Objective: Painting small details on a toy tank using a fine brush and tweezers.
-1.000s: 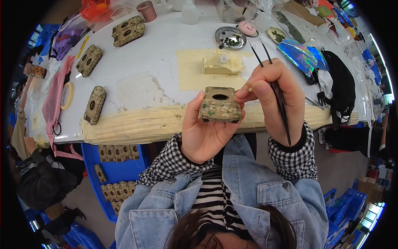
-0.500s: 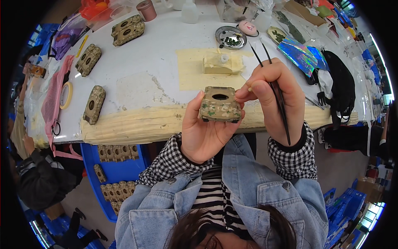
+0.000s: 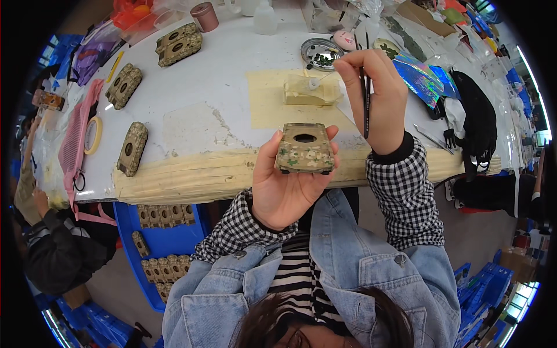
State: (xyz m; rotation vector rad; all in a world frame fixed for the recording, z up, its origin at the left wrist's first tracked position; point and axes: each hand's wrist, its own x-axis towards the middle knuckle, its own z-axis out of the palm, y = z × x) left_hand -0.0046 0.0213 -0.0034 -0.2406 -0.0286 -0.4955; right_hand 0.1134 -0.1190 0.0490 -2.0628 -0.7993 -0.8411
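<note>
My left hand [image 3: 287, 197] holds a camouflage toy tank hull [image 3: 306, 152] between thumb and fingers, just over the table's front edge. An oval dark opening shows in the hull's top. Raised to the right, my right hand [image 3: 380, 95] has slim black tweezers [image 3: 366, 104] tucked in it, their two prongs pointing away from me. Its thumb and forefinger reach close to a round metal dish [image 3: 304, 53] of small dark green parts [image 3: 322, 60]. Whether anything is pinched between those fingertips is too small to tell.
A tape-covered block [image 3: 313, 93] with a small white cup stands beyond the hull. More camouflage hulls [image 3: 132, 149] lie at left, others in a blue tray [image 3: 165, 235] below the table. Metal tweezers [image 3: 434, 139] and a black bag [image 3: 476, 116] lie at right.
My right hand has left the hull's side and moved up and away toward the dish, the tweezers swinging upright. The left hand keeps the hull in nearly the same place.
</note>
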